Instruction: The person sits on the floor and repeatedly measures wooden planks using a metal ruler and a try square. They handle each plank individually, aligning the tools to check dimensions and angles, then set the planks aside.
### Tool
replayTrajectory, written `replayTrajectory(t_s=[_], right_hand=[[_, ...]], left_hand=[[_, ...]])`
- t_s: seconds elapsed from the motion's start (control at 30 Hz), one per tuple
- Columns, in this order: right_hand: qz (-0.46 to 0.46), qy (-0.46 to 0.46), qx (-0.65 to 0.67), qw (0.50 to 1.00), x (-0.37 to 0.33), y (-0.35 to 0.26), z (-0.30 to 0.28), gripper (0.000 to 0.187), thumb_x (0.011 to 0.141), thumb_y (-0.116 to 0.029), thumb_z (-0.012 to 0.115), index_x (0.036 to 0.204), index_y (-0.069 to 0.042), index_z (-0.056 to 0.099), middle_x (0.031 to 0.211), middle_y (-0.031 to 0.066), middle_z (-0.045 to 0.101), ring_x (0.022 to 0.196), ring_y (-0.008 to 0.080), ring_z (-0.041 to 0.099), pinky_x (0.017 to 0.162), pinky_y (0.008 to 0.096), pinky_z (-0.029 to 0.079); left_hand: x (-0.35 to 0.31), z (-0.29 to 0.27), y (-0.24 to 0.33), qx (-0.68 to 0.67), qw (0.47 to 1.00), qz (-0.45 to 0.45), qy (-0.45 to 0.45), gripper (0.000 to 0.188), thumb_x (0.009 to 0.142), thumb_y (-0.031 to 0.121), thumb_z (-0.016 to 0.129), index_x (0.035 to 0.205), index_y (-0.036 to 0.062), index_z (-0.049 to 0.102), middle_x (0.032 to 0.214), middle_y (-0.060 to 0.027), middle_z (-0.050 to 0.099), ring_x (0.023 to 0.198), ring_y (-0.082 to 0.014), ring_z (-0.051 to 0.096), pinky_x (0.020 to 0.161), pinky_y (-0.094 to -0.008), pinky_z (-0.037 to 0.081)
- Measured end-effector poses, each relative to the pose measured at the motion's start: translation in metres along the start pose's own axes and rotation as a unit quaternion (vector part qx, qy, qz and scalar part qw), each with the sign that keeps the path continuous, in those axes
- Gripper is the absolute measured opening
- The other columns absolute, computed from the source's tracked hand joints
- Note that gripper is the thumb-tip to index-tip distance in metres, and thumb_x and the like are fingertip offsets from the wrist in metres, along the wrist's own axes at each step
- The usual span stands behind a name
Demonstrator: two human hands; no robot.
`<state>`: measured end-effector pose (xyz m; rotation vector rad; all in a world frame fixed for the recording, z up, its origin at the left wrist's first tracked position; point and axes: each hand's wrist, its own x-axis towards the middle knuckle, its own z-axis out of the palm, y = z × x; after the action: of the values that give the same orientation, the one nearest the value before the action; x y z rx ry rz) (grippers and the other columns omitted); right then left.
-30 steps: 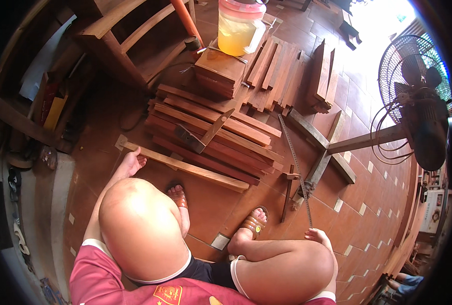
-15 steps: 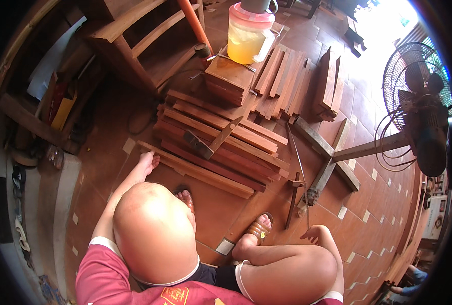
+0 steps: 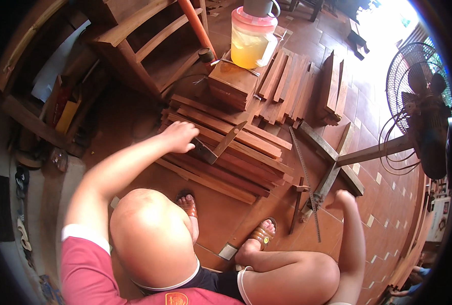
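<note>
My left hand (image 3: 181,136) is over the stack of reddish-brown wooden strips (image 3: 221,170), fingers reaching forward and thumb apart, with nothing visible in its grasp. Just beside its thumb rests a carpenter's square (image 3: 230,137) with a dark block at one end; whether they touch I cannot tell. My right hand (image 3: 343,199) is raised near the foot of the fan stand, smeared by motion, its fingers unclear. To its left lies a long thin metal rule (image 3: 305,183) with marks along it. Alongside is a wooden marking gauge (image 3: 300,188).
A pedestal fan (image 3: 419,96) on a crossed wooden base (image 3: 332,160) stands at right. Behind the stack, a pitcher of yellow drink (image 3: 250,43) sits on a wooden block (image 3: 231,84). More cut strips (image 3: 287,84) lie beyond. A wooden chair frame (image 3: 134,48) is at far left.
My left hand has moved from the near strip's end up over the stack to the square. My right hand has risen away from the rule, which now shows its flat face.
</note>
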<state>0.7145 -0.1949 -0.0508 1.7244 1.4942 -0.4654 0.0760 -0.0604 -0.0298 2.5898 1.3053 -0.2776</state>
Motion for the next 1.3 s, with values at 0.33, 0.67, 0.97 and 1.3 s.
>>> replayTrajectory(t_s=[0.33, 0.67, 0.97, 1.3], right_hand=[[-0.2, 0.248, 0.134, 0.939, -0.062, -0.136, -0.22, 0.046, 0.078, -0.042, 0.075, 0.111, -0.011, 0.069, 0.109, 0.0129, 0.071, 0.103, 0.0327, 0.067, 0.088, 0.0425, 0.055], [-0.226, -0.006, 0.176, 0.958, -0.019, -0.16, -0.142, 0.054, 0.078, -0.049, 0.073, 0.116, -0.01, 0.072, 0.111, 0.0154, 0.072, 0.103, 0.0332, 0.068, 0.092, 0.0393, 0.053], [-0.326, 0.039, 0.165, 0.93, -0.024, -0.185, -0.119, 0.048, 0.08, -0.049, 0.067, 0.097, -0.005, 0.075, 0.094, 0.0179, 0.073, 0.091, 0.0354, 0.069, 0.083, 0.0435, 0.055], [-0.405, -0.079, 0.405, 0.816, -0.039, -0.191, -0.11, 0.055, 0.085, -0.049, 0.074, 0.118, -0.006, 0.067, 0.098, 0.0116, 0.072, 0.086, 0.021, 0.07, 0.077, 0.0348, 0.057]], left_hand=[[0.044, 0.018, 0.057, 0.244, 0.942, 0.08, -0.218, 0.056, 0.059, 0.044, 0.09, 0.099, 0.0084, 0.072, 0.102, -0.0065, 0.068, 0.106, -0.0247, 0.06, 0.086, -0.0434, 0.044], [0.02, 0.076, 0.015, 0.206, 0.966, 0.152, -0.036, 0.014, 0.086, 0.017, 0.06, 0.095, 0.0091, 0.066, 0.092, -0.0098, 0.068, 0.087, -0.0263, 0.068, 0.069, -0.0428, 0.053], [0.067, 0.037, 0.061, -0.231, 0.965, -0.109, -0.063, 0.037, 0.082, 0.031, 0.074, 0.107, 0.0039, 0.069, 0.105, -0.018, 0.072, 0.102, -0.0341, 0.068, 0.088, -0.0438, 0.053], [0.068, -0.039, 0.124, -0.617, 0.783, -0.072, 0.012, 0.023, 0.098, 0.021, 0.066, 0.113, 0.0032, 0.066, 0.1, -0.0026, 0.069, 0.088, -0.0128, 0.065, 0.081, -0.0294, 0.056]])
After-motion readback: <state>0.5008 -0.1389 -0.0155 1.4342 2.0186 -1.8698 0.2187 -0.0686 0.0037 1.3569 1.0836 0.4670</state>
